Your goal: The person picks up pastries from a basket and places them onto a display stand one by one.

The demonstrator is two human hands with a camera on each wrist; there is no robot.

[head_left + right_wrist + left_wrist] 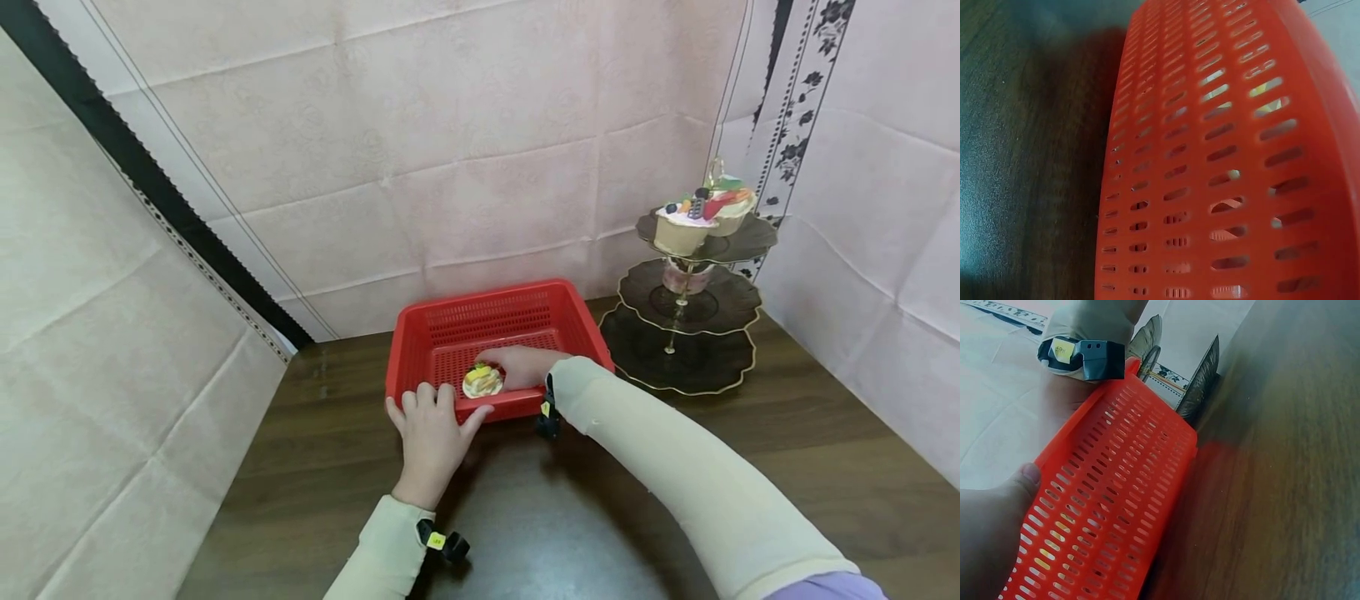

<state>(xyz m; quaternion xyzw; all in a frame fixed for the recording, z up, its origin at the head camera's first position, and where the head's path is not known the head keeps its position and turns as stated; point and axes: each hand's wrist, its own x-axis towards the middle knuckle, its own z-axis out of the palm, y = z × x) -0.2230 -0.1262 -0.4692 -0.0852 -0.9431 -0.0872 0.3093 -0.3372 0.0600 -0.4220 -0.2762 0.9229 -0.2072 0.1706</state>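
A red plastic basket (487, 323) with slotted walls sits on the table. Inside it, near the front wall, is a cupcake (482, 381) with a creamy swirl and yellow pieces on top. My right hand (522, 367) reaches over the front rim and holds this cupcake, fingers round its far side. My left hand (433, 435) grips the front rim left of it, fingertips over the edge; in the left wrist view the thumb (1029, 476) lies at the outer side of the rim. Only the slotted wall (1210, 156) fills the right wrist view, hiding the right hand.
Right of the basket, close to its corner, stands a dark three-tier cake stand (678, 367) with gold scalloped edges. Two cupcakes (681, 235) are on its top tier and a pinkish one (686, 276) on the middle tier. Cloth-covered walls (510, 208) enclose the wooden table (315, 467).
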